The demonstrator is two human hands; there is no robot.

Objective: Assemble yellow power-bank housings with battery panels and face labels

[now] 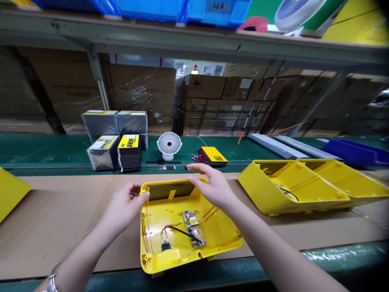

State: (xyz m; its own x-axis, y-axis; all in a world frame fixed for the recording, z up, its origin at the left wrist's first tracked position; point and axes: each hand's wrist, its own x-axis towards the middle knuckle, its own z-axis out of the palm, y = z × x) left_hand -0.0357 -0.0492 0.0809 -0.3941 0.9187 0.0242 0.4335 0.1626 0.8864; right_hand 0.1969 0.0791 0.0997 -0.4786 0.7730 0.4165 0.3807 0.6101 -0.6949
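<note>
In front of me a yellow plastic housing lies with its hollow side up on brown cardboard, slightly turned. Inside it are a circuit board, a black socket with a dark cable, and thin red wires along the left wall. A dark panel lines its far wall. My left hand grips the far left corner, thumb on the rim and fingers curled outside. My right hand is over the far right rim, index finger and thumb stretched out and apart; its other fingers are partly hidden.
Two more yellow housings stand to the right, and part of another yellow piece is at the left. Behind are stacked label packs, a small white fan, a yellow-topped stack and a blue bin. A shelf runs overhead.
</note>
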